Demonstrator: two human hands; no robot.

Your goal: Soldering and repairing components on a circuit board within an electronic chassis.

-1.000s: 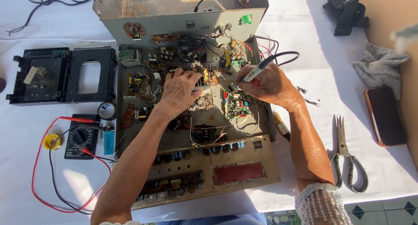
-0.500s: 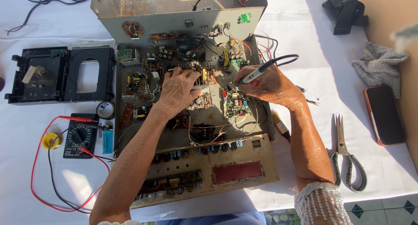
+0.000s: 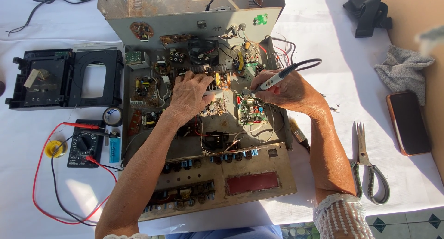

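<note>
Steadying: our left hand (image 3: 187, 94) presses the opened chassis (image 3: 203, 128) — fingers together, flat.
Right hand (image 3: 289, 90): fingers clamped on soldering iron (image 3: 273, 80), tip angled toward green board (image 3: 250, 110).

R hand (image 3: 289, 91) w/ soldering iron (image 3: 273, 80) edged left, tip now nearer L hand (image 3: 190, 94).

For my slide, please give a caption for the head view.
Right hand holds a soldering iron over an opened chassis; left hand rests on its boards.
</note>
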